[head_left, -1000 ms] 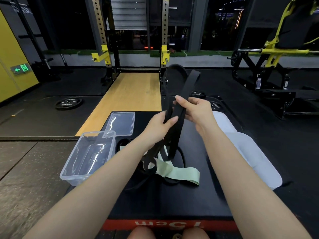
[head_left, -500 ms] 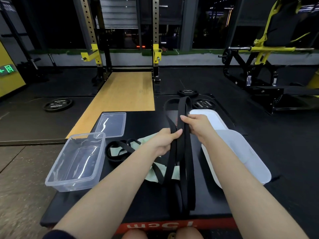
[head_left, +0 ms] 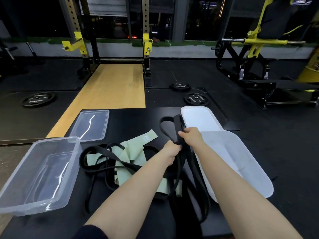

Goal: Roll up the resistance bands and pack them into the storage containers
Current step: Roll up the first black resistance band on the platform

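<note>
The left hand (head_left: 171, 152) and right hand (head_left: 191, 138) both grip the black band (head_left: 179, 125), fingers curled round it, near the middle of the black platform (head_left: 138, 118); the band loops beyond the hands and trails toward the person; the white container (head_left: 241, 152) lies just right of the hands; the clear container (head_left: 39, 175) sits at the platform's left edge.
</note>
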Tool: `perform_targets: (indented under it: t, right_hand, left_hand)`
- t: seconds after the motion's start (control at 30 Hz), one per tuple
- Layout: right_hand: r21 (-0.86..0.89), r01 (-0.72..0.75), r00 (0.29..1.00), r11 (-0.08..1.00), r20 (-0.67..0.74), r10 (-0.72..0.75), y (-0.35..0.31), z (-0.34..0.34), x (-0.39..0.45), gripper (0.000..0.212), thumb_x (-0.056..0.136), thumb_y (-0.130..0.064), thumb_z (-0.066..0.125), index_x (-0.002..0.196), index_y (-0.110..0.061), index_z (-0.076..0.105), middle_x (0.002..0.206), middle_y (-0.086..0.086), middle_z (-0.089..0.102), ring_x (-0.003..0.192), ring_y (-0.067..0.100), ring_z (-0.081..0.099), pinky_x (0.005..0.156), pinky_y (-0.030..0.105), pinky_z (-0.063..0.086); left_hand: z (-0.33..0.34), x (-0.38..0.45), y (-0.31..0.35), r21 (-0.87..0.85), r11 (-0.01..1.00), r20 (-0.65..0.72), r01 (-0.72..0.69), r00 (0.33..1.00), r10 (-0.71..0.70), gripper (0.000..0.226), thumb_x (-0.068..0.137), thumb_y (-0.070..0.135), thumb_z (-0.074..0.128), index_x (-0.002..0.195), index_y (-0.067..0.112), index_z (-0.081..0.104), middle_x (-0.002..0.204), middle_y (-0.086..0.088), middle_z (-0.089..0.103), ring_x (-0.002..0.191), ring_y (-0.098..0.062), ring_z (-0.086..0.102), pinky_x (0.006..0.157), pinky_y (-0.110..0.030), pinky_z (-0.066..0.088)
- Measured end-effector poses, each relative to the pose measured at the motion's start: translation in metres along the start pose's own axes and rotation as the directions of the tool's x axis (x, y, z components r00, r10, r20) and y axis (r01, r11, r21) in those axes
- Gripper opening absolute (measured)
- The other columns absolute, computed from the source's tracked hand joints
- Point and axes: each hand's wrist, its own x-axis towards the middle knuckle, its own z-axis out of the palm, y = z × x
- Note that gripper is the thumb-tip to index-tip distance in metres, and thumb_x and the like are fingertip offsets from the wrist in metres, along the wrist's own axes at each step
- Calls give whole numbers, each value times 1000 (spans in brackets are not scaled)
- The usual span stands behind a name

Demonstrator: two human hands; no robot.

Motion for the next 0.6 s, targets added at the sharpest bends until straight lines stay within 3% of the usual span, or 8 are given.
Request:
perform_targets:
  t: [0.07,0.13,0.27,0.33,0.43,0.5,0.53,0.6]
  right_hand:
    - [-38,-1,999,999,32,2,7,8,8,19,90,-16,57,85,1,62,88,18,64,81,25,54,69,27,38]
    - [-75,-14,998,997,58,19,13,17,14,24,94,-19,50,103,0,62,108,18,64,98,28,58,74,26,36]
    - [-182,-32,996,983,80,48,18,25,14,41,102,-31,33,123,1,47,129,17,53,120,29,48,81,29,31]
    - [-200,-23,998,980,55,35,20,25,10,42,102,-32,32,127,1,44,130,16,52,123,30,46,86,30,33]
    - [-245,103,993,964,-26,-113,21,27,6,42,101,-29,39,128,3,41,133,17,48,127,33,43,97,35,35]
    - [-304,229,969,925,-16,-246,20,31,0,47,100,-28,42,136,1,39,146,14,37,136,27,33,107,35,28]
    - [-295,302,949,906,1,-316,16,34,-5,46,99,-26,45,138,-1,41,149,11,35,138,24,31,109,31,25]
    - [-260,465,883,846,76,-462,7,40,-20,41,96,-21,52,135,-6,49,143,7,45,134,20,38,107,23,25]
  left_hand:
    - [-1,15,-7,215,975,-31,-52,998,60,30,93,9,50,121,2,54,120,-16,61,110,-31,58,92,-32,47]
    - [-2,25,-10,425,901,-51,-86,992,119,33,92,19,52,121,1,52,121,-15,59,111,-30,56,87,-28,44]
    - [-7,35,-15,822,566,-56,-60,981,185,55,94,40,43,132,0,39,135,-16,43,129,-33,38,103,-39,35]
    - [-12,32,-17,871,488,-23,-52,989,147,61,95,48,36,134,1,38,139,-16,40,130,-33,36,105,-41,34]
    - [-29,24,-16,809,578,55,-111,992,115,59,97,50,29,113,-1,54,119,-19,54,113,-34,52,88,-35,42]
    - [-49,16,-15,782,605,65,-154,984,166,49,101,38,28,95,-1,58,104,-22,60,104,-35,56,77,-32,40]
    - [-61,11,-16,792,587,62,-167,979,196,40,101,30,30,94,2,59,107,-20,61,105,-34,56,80,-33,40]
    - [-88,2,-20,822,540,60,-180,971,232,30,99,14,35,112,9,60,121,-12,61,115,-29,54,91,-31,41]
